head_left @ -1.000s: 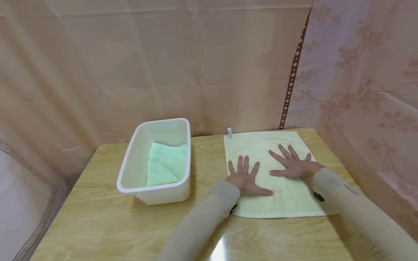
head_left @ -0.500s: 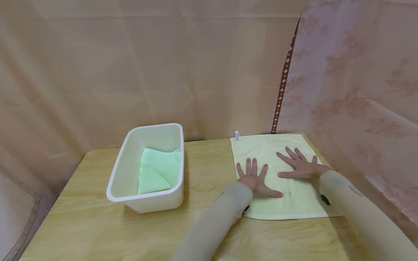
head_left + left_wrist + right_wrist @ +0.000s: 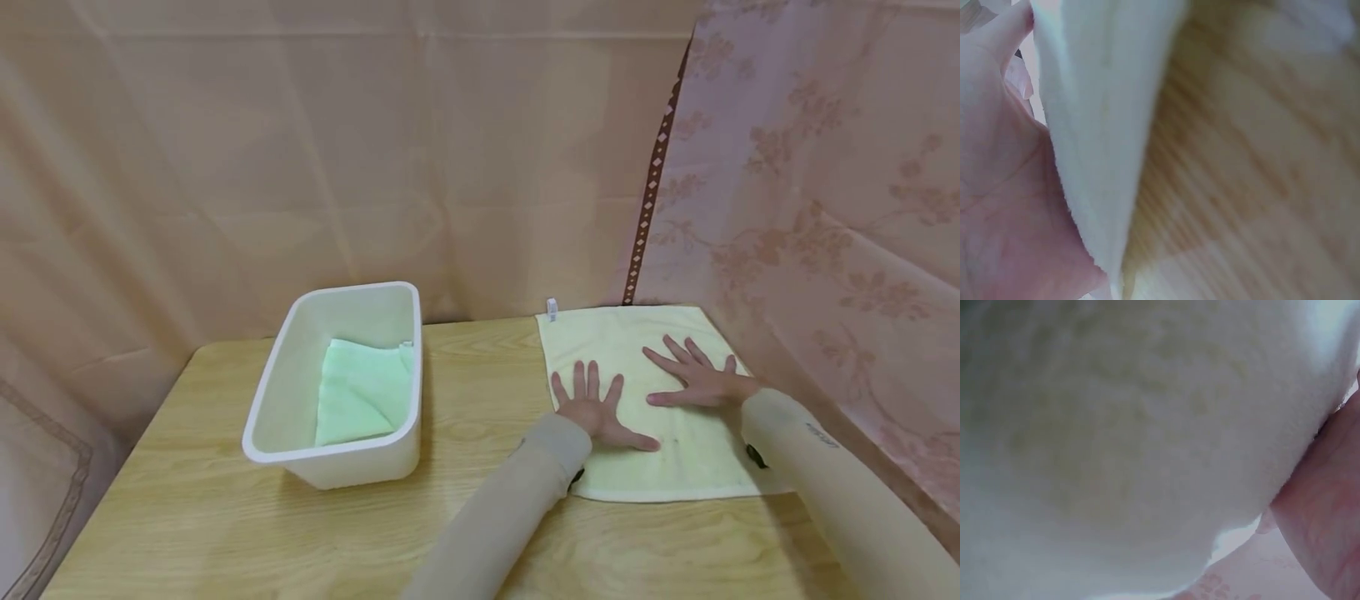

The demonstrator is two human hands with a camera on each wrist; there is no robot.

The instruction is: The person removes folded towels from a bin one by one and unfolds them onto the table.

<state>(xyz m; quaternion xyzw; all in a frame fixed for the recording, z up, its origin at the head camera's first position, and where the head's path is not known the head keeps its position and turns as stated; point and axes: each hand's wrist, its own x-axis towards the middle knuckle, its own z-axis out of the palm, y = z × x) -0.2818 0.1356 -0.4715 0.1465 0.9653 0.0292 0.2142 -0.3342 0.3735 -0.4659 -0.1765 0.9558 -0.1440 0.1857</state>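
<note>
A pale yellow towel lies spread flat on the right part of the table, a small white tag at its far left corner. My left hand rests on the towel's left side, palm down, fingers spread. Further right and a little farther back, my right hand lies on it the same way, thumb pointing left. In the left wrist view the towel's edge runs beside my palm, with wood grain past it. Towel cloth fills most of the right wrist view, my right palm at its edge.
A white plastic bin stands on the left of the wooden table. Inside it lies a folded mint-green towel. Beige curtains hang close behind the table, and a flowered pink curtain closes off the right side.
The yellow towel has slid to the right, away from the bin, with both spread hands moving along on it. The head view has also shifted slightly.
</note>
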